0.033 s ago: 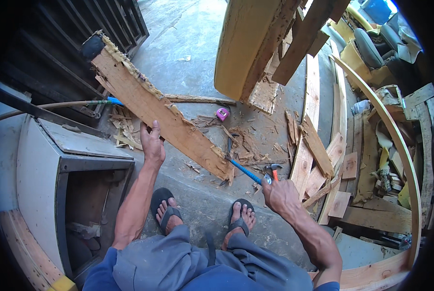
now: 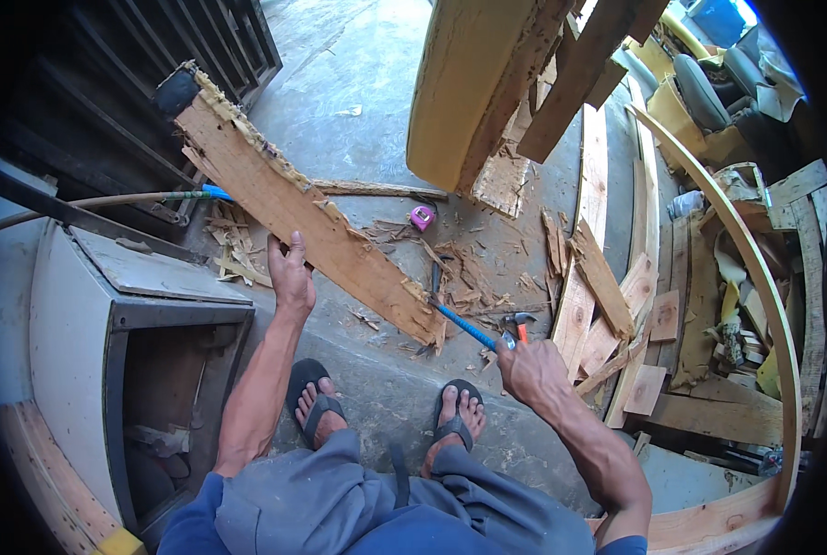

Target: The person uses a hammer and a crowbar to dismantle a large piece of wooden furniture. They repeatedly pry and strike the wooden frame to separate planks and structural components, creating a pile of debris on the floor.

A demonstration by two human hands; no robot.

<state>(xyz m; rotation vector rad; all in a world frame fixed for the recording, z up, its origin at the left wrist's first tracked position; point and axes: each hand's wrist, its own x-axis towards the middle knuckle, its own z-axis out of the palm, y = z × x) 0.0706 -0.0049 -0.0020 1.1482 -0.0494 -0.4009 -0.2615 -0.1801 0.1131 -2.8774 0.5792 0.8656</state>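
Note:
My left hand grips the long, weathered board, which slants from a dark pad at its upper left to a splintered lower end, with crumbly material along one edge. My right hand is closed on a blue-handled metal tool, its far tip against the board's lower end. A hammer with an orange and black handle shows just beyond my right hand. A pink tape measure lies on the floor above the board.
A yellow padded wooden piece stands ahead, among splinters and planks. A white metal cabinet and dark slatted gate are at left. A curved wooden strip, grey seats and scrap wood fill the right. My sandalled feet are below.

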